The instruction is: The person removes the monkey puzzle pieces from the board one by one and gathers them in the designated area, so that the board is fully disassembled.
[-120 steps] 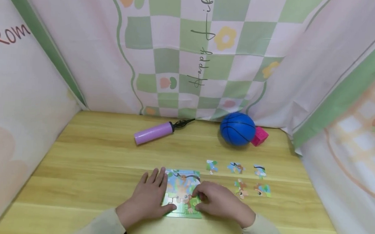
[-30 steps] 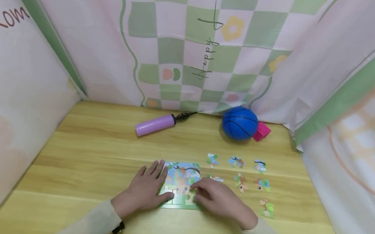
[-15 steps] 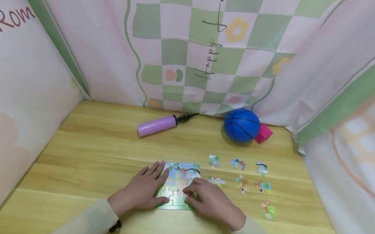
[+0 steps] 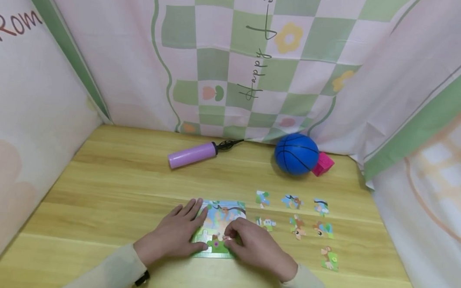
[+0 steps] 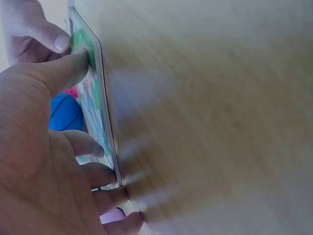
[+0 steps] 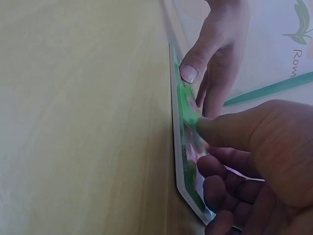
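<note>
A small picture puzzle board [image 4: 222,213] lies near the table's front edge. My left hand [image 4: 172,236] rests flat beside it, fingers straight along the left edge and thumb on the bottom edge; the left wrist view shows that thumb [image 5: 68,68] pressing the board's rim [image 5: 103,103]. My right hand [image 4: 254,246] lies over the board's lower right with curled fingers. Its thumb and fingertips pinch a puzzle piece [image 4: 226,238] in the bottom row. In the right wrist view the right hand [image 6: 244,161] covers that piece on the board [image 6: 182,112].
Several loose puzzle pieces [image 4: 297,226] lie in rows right of the board, one [image 4: 329,258] nearer the front. At the back are a purple pump [image 4: 192,154], a blue ball [image 4: 296,153] and a pink cube [image 4: 324,163]. Cloth walls [image 4: 40,108] close in the table's sides and back.
Since four seconds ago two more loose pieces lie at the right. In the last second my right hand slid left along the board's bottom row; the left hand stayed.
</note>
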`<state>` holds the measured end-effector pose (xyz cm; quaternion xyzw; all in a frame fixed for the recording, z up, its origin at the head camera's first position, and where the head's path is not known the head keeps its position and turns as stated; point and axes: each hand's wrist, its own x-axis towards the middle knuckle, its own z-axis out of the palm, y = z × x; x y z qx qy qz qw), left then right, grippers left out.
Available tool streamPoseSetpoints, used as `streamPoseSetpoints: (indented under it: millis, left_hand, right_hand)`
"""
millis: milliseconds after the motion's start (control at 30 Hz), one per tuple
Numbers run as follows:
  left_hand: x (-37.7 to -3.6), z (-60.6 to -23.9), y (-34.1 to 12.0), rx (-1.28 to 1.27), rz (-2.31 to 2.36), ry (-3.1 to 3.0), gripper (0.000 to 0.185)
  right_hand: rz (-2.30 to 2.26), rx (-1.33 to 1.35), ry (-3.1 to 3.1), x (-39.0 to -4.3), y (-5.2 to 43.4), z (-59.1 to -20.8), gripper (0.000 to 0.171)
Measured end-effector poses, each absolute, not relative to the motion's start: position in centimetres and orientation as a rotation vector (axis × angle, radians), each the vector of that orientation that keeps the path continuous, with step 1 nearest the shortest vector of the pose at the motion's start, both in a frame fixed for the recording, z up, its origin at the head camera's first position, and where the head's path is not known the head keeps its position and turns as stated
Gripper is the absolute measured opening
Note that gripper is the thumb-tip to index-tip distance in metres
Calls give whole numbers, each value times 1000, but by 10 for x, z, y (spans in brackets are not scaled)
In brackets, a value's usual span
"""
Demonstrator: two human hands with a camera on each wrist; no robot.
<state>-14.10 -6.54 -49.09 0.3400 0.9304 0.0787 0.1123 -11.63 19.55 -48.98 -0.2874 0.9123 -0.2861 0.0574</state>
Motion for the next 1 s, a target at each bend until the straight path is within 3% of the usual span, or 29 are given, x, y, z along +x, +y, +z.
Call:
streamPoseSetpoints:
  millis: [333,733,1000]
  left_hand:
    - [-142,-490,-65,998,227,2709,94]
    - [-142,-491,-66,1004,223,2694,94]
    - [-142,-491,-65,1002,235,2687,94]
  right_hand:
    - [-1171,-707,2534,-116,213,-487,5]
    - [-1207,-367,2490,-86,354,-469,14]
    - [-1134,-275,2561,-77,377,-474,17]
